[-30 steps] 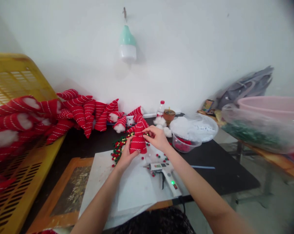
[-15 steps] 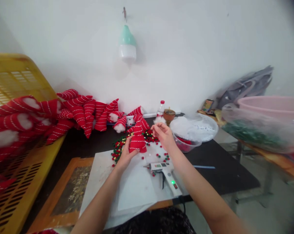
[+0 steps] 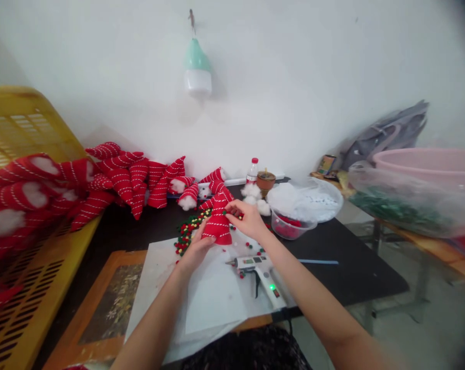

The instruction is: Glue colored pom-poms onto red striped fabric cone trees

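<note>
My left hand (image 3: pixel 199 246) is closed around the lower left side of a red cone-shaped felt hat (image 3: pixel 219 226) with white stitched stripes, its tip pointing away from me. My right hand (image 3: pixel 246 218) is at the hat's right edge, thumb and fingers pinched on what looks like a small green pompom (image 3: pixel 225 211) against the felt. Below the hands, a white glue gun (image 3: pixel 259 267) with a lit green light lies on white paper (image 3: pixel 213 303). Loose red, green and yellow pompoms (image 3: pixel 184 234) are scattered around the hat.
Stuffed red striped cones (image 3: pixel 120 174) pile up at the left, partly in a yellow crate (image 3: pixel 68 267). White fluffy balls (image 3: pixel 251 192), a bottle (image 3: pixel 252 172), a brown pot (image 3: pixel 266 181) and clear plastic bowls (image 3: pixel 325 200) stand behind. At right is a pink basin (image 3: pixel 429 159).
My right hand has moved left and down from beside the white fluff to the hat's edge. The left hand keeps hold of the hat. The view has shifted slightly.
</note>
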Demonstrator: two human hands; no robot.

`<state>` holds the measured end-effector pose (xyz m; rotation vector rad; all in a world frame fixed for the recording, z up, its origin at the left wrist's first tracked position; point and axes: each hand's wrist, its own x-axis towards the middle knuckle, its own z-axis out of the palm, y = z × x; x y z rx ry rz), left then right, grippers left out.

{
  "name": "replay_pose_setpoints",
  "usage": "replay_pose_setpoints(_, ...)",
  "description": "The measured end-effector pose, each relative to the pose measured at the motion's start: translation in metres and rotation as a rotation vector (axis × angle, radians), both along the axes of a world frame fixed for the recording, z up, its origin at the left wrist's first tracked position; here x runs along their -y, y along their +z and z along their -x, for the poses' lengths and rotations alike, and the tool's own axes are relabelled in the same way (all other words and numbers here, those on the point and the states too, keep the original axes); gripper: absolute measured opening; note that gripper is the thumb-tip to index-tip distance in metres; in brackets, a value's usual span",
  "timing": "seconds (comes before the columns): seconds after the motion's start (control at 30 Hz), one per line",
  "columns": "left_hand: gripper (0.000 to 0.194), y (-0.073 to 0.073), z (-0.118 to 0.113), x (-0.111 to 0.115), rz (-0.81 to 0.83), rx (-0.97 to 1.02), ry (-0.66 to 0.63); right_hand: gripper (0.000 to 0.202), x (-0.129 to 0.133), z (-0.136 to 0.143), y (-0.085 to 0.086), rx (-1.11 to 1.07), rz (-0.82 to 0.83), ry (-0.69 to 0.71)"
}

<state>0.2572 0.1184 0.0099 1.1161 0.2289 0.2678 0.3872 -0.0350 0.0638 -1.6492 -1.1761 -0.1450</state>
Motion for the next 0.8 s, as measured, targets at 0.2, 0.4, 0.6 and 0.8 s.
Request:
replay_pose_setpoints(0.2, 0.090, -0.002, -0.001, -0.003, -0.008, 0.040, 0.048, 0.021, 0.013, -0.016, -0.007, 0.167, 0.501, -0.272)
replay_pose_setpoints(0.4, 0.083, 0.001, -0.004, -0.005, 0.036, 0.099, 0.156, 0.015, 0.022, -0.037, -0.020, 0.194, 0.843, -0.347)
replay_pose_setpoints(0.6, 0.084, 0.001, -0.004, -0.004, 0.030, 0.088, 0.165, 0.011, -0.012, -0.028, -0.024, 0.226, 0.913, -0.271)
replay_pose_setpoints(0.8, 0.085, -0.003, -0.003, -0.005, -0.049, 0.077, 0.142, 0.007, -0.015, -0.029, -0.031, 0.207, 0.895, -0.237)
